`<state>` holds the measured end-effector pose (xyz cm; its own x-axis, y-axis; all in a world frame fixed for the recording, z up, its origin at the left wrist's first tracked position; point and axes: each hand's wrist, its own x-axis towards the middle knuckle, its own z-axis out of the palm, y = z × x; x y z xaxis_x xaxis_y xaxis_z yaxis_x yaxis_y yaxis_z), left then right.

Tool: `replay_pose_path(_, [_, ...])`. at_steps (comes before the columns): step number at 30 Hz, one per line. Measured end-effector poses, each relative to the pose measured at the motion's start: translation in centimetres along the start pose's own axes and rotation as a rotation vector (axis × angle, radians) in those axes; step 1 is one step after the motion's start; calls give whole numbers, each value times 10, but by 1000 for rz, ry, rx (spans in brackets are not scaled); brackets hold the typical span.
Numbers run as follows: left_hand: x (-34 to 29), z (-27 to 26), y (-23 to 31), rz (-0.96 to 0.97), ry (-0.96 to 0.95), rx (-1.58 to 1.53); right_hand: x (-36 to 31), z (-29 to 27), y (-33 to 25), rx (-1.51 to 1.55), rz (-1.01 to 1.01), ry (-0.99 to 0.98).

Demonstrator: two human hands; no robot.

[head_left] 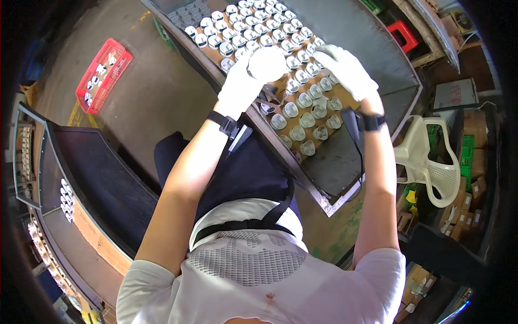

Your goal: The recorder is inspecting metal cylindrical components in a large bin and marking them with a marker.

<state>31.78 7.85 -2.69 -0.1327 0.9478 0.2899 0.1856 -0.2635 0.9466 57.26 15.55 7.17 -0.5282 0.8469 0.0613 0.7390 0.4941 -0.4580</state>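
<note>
the gloved left hand (237, 86) was curled closely around a round white piece (268, 63), which sat over rows of short metal parts (305, 100) on the grey surface (335, 168). the gloved right hand (348, 70) had its fingers bent over nearby parts; whether it gripped one could not be told.

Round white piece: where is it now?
The round white piece is upper middle in the head view, in the gloved left hand, seen against rows of piston-shaped parts.
</note>
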Motion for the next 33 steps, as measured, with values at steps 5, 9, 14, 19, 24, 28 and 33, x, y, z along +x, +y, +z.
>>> replay_pose_path(5, [7, -2, -8, 154, -5, 392, 69, 145, 95, -39, 249, -406])
replay_pose_path(9, [13, -8, 8, 515, -54, 851, 79, 261, 140, -70, 260, -487])
replay_pose_path(14, [10, -14, 15, 436, -45, 816, 87, 333, 157, -49, 397, -221])
replay_pose_path(19, [-2, -9, 15, -450, 192, -495, 99, 348, 102, -183, 314, -493])
replay_pose_path(24, [2, -13, 20, -828, 110, -1023, 102, 375, 95, -195, 405, -501])
replay_pose_path(28, [-14, -12, 7, -758, 133, -802, 120, 375, 80, -268, 408, -532])
replay_pose_path(33, [-23, -12, 1, -724, 143, -699, 124, 399, 78, -283, 473, -590])
